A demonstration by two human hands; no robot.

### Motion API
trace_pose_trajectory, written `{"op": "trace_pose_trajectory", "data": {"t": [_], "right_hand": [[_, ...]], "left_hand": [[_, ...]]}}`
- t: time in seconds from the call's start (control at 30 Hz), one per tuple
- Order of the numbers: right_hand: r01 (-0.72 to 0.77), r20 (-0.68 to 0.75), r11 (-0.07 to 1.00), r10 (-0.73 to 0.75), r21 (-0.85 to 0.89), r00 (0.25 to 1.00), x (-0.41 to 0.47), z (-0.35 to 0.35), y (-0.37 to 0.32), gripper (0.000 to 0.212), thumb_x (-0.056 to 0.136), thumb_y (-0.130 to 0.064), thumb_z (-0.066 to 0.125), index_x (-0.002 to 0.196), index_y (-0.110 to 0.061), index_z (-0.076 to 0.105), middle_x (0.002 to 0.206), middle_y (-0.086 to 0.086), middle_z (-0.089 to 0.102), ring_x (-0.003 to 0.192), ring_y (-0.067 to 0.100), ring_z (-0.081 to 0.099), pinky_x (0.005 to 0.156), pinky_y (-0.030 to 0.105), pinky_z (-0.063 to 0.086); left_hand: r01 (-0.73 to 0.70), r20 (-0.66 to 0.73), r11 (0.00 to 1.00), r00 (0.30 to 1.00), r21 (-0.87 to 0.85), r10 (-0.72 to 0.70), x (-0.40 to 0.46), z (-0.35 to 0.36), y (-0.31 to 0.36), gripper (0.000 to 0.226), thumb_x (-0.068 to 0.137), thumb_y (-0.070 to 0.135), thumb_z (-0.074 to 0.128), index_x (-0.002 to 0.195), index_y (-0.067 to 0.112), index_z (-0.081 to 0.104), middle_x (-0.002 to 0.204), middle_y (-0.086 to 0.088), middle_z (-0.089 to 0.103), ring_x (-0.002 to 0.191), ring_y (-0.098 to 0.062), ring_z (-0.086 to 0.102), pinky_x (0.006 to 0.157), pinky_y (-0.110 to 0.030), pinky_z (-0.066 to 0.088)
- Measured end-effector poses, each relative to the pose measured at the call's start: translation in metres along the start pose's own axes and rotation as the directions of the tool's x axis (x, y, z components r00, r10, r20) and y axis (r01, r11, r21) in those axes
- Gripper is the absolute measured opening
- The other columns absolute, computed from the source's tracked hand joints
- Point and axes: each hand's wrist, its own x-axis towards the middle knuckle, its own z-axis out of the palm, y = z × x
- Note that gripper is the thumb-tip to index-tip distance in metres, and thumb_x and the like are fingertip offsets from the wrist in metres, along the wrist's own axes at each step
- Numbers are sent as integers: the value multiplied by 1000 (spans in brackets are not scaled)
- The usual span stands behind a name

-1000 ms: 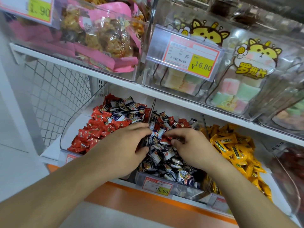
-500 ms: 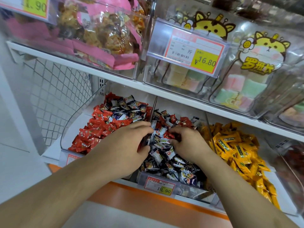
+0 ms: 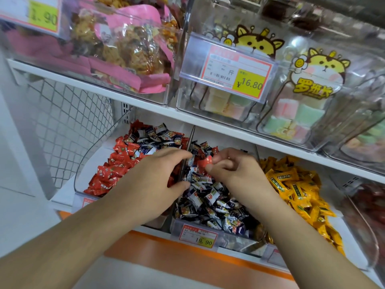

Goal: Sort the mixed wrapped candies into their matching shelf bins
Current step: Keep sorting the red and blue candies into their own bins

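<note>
The upper shelf (image 3: 145,105) overhangs the bins' rear; a clear divider (image 3: 188,155) separates red and dark candies.

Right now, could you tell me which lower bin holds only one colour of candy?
The yellow bin on the right; the left bin and middle bin each mix red and dark wrappers.

I have one view only, from the head camera, looking forward and down at the lower shelf (image 3: 208,250) from close range. Both forearms enter from the bottom edge; the hands meet at frame centre. The upper shelf (image 3: 145,101) crosses the top half, tilted by the wide lens.
</note>
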Motion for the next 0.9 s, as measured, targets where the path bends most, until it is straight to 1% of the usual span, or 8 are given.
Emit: {"op": "trace_pose_trajectory", "data": {"t": [0.1, 0.27, 0.4, 0.47, 0.57, 0.7, 0.83, 0.9], "right_hand": [[-3, 114, 987, -15, 160, 993, -11, 10, -18, 15, 89, -19, 80, 94, -10, 70, 83, 10, 77, 73, 21, 65, 85, 44, 55], [-2, 143, 983, -25, 185, 989, -10, 13, -19, 4, 94, -21, 75, 95, -17, 75, 95, 8, 79, 95, 28, 73, 94, 46, 54], [43, -61, 988, -52, -151, 997, 10, 5, 7, 8, 97, -18, 69, 103, -25, 71, 99, 2, 76, 95, 15, 70, 87, 35, 58], [44, -84, 919, -84, -393, 993, 20, 6, 20, 15, 98, -25, 69, 112, -27, 68, 103, -10, 71, 96, 8, 66, 89, 34, 58], [37, -60, 816, -87, -577, 994, 32, 14, 30, 26, 99, -31, 67, 122, -20, 68, 105, -3, 68, 96, 18, 65, 87, 35, 57], [17, -48, 767, -62, -641, 997, 43, 24, 40, 41, 97, -39, 69, 135, -23, 66, 117, 2, 72, 100, 20, 68, 91, 36, 59], [23, -97, 789, -105, -614, 990, 45, 27, 49, 15, 92, -28, 76, 100, -23, 64, 90, -5, 66, 77, 17, 63, 67, 30, 55], [50, -96, 800, -133, -597, 986, 45, 28, 51, 19, 91, -21, 77, 91, -24, 58, 80, -9, 61, 66, 9, 58, 55, 23, 47]], "left_hand": [[-28, -58, 999, 998, -44, 25, -2, -7, 8, 50, 88, 50, 73, 134, 49, 53, 129, 32, 55, 113, 12, 51, 83, -4, 35], [47, -187, 999, 981, -15, -49, 0, -20, 4, 21, 88, 34, 76, 107, 38, 70, 95, 27, 65, 91, 11, 59, 72, -3, 41], [173, -171, 981, 973, 86, -156, -2, -26, -15, 29, 90, 33, 73, 117, 40, 64, 117, 22, 62, 92, 0, 60, 70, -17, 45], [179, -126, 979, 978, 97, -166, -2, -23, -16, 40, 93, 35, 69, 130, 41, 57, 134, 22, 55, 101, -3, 59, 78, -21, 45], [95, -26, 991, 995, 96, -93, -2, -15, -7, 51, 97, 43, 62, 145, 43, 45, 149, 25, 45, 125, 0, 51, 101, -19, 41], [35, 83, 996, 996, 88, -42, -4, -1, -2, 60, 99, 50, 57, 154, 43, 32, 157, 27, 31, 141, -1, 37, 114, -24, 34], [22, 102, 998, 994, 67, -29, -4, 7, -5, 58, 100, 48, 56, 152, 43, 31, 154, 28, 32, 136, 0, 40, 103, -16, 35], [18, 95, 998, 995, 63, -24, -3, 8, -6, 57, 100, 48, 56, 151, 43, 31, 154, 27, 33, 135, 0, 41, 102, -17, 37]]}}
